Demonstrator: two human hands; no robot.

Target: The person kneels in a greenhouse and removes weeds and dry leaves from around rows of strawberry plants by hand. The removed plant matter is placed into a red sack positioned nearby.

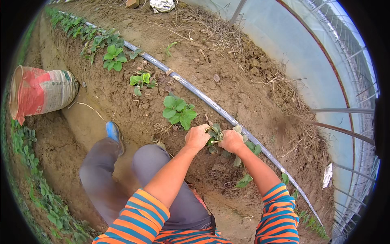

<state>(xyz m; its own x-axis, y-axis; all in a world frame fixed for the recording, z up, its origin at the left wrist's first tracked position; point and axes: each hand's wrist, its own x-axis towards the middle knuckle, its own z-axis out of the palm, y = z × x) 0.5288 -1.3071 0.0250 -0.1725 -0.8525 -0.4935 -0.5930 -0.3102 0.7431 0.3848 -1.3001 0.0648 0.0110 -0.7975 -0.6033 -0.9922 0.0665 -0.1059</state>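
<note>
A strawberry plant (215, 129) grows in the soil bed in front of my knee. My left hand (197, 137) is closed around stems on its left side. On its right side my right hand (232, 141) grips leaves and stems, some of which stick out past the fingers. Both hands are close together, low over the bed, and they hide much of the plant's crown. Just up and left of my left hand stands a smaller strawberry plant (179, 112) with bright green leaves. Under my right forearm a loose-looking strawberry leaf (243, 181) hangs over the soil.
A grey irrigation pipe (201, 95) runs along the bed just beyond my hands. At the left, a woven sack (45, 90) stands in the furrow near my blue shoe (114, 133). Plastic greenhouse sheeting (292, 52) curves along the right, with dry straw (219, 33) at its foot.
</note>
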